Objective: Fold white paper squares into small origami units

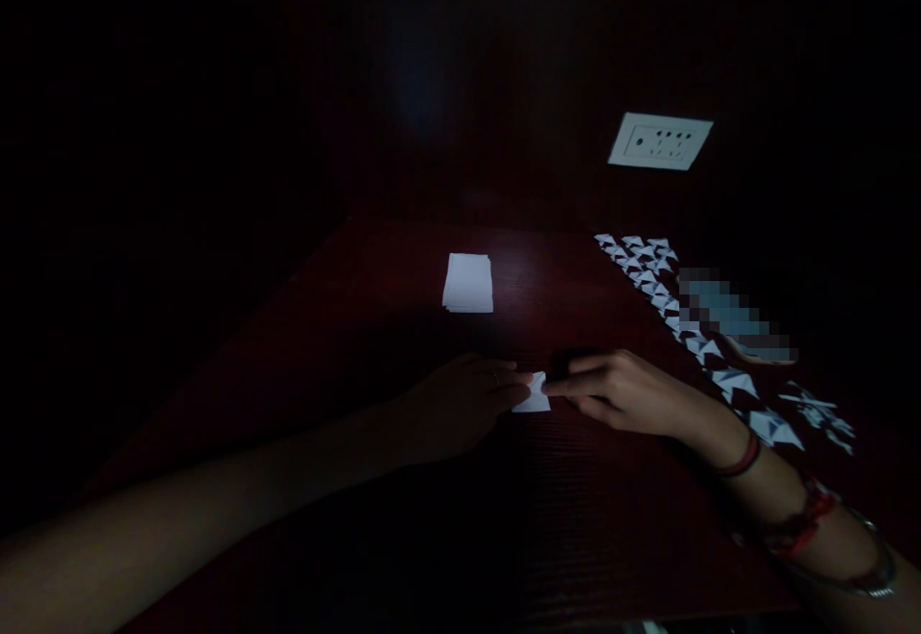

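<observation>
A small white piece of paper (pixel 531 405) with creases lies on the dark red table between my hands. My left hand (pixel 460 402), with a ring on one finger, holds the paper's left side with thumb and fingertips close together. From the right, my right hand (pixel 625 394) stretches one finger onto the paper's edge, its other fingers apart and partly bent. That hand's palm side is hidden. Beyond them lies a stack of white paper sheets (pixel 467 283). Several folded white paper pieces (pixel 734 385) stand in rows along the table's right side.
A blurred-out oblong object (pixel 741 317) lies right of the folded rows. Near it is a small heap of white paper strips (pixel 818 415). A white power socket (pixel 660 142) is on the back wall. The surroundings are very dark.
</observation>
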Action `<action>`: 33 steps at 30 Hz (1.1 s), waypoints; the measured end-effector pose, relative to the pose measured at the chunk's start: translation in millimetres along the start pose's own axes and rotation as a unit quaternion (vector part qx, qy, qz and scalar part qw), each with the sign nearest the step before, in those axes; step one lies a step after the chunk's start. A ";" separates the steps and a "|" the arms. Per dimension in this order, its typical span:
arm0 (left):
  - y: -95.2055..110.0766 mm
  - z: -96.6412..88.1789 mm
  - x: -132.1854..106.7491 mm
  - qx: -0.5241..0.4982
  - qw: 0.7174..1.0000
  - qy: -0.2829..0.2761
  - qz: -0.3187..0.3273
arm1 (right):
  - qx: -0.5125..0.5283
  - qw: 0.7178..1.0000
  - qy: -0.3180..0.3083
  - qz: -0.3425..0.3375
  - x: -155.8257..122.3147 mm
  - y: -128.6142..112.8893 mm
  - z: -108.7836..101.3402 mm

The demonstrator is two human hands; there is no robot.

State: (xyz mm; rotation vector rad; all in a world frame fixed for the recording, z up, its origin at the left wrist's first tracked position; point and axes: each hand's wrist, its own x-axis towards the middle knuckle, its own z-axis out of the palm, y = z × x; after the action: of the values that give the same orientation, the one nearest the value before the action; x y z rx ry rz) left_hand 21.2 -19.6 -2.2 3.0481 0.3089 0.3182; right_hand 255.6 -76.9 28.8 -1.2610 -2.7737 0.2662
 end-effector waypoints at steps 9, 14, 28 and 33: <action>-0.9 0.6 -1.4 -0.001 1.000 0.012 0.006 | 0.008 1.000 0.011 -0.002 0.5 0.4 0.8; -0.4 -1.1 -1.4 0.001 1.000 0.015 0.008 | 0.013 1.000 0.016 -0.004 -0.2 0.2 1.4; 3.1 -1.7 0.8 -0.006 1.000 -0.003 -0.007 | 0.076 0.997 0.024 -0.017 0.9 -0.7 2.8; 1.0 -0.8 1.5 -0.011 1.000 -0.006 0.009 | 0.087 0.996 0.025 -0.020 1.4 -0.2 2.2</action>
State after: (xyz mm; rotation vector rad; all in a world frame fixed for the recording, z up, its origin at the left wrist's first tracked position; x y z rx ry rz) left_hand 22.7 -20.2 -1.1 3.0324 0.2746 0.3025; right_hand 254.2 -76.3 26.7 -1.1545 -2.6627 0.4552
